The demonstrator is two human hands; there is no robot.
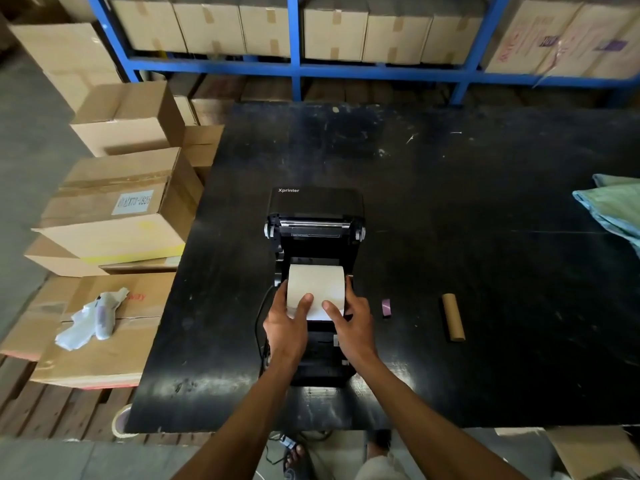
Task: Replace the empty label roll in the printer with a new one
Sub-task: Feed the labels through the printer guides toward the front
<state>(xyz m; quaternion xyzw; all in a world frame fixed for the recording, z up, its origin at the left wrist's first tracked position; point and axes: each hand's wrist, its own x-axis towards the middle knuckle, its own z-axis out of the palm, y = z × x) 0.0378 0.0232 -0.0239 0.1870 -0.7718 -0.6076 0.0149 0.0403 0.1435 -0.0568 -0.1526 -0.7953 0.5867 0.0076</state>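
Note:
A black Xprinter label printer (317, 206) stands on the black table (450, 202) with its lid swung open away from me. A new white label roll (316, 282) sits in the printer's open bay. My left hand (287, 325) grips the roll's left side, thumb on top. Against the roll's right side rests my right hand (351, 322), its thumb on the loose paper end at the front. The empty brown cardboard core (452, 317) lies on the table to the right of the printer.
A small pink tape scrap (387, 307) lies between printer and core. A green-blue cloth (613, 206) lies at the table's right edge. Cardboard boxes (117, 202) are stacked left of the table, one bearing crumpled plastic wrap (91, 318). Blue shelving (294, 65) with boxes stands behind.

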